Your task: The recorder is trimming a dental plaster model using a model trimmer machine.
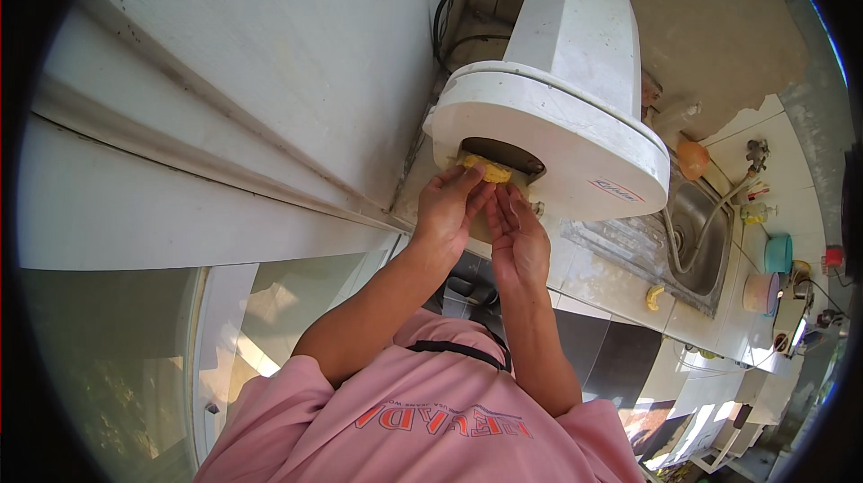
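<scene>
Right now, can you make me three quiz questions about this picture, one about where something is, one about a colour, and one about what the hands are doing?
1. Where is the sink?
A. right of the white machine
B. left of it
C. on top of it

2. What colour is the stuff at the machine's opening?
A. blue
B. yellow
C. black

3. What are the hands doing?
A. resting on the counter
B. hanging down
C. raised together at the machine's opening

Answers:
1. A, the steel basin lies to the machine's right.
2. B, the lump at the dark slot is yellow.
3. C, the left hand touches the yellow stuff, and the right hand is beside it.
</scene>
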### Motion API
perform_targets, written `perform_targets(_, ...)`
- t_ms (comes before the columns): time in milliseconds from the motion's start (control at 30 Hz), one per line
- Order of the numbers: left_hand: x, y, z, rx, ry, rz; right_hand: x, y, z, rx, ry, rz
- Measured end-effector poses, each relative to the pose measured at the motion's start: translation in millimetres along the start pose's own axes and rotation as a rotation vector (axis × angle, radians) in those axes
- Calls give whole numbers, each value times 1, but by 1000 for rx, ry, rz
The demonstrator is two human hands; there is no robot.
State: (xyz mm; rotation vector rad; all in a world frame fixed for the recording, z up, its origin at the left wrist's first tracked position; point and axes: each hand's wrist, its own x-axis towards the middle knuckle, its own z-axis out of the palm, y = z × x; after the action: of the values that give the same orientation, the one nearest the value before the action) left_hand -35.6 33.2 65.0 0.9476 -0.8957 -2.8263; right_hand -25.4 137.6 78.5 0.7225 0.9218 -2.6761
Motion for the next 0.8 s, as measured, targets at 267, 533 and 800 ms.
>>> perform_targets(267, 4, 6, 13, 54, 72, -17, 15, 12, -1, -29, -26, -66)
perform_targets(533, 10, 4, 21, 75, 106, -22, 15, 15, 6, -67, -22, -178)
perform_targets(800, 14, -7, 21, -53, 145, 31, 22, 21, 1, -84, -19, -191)
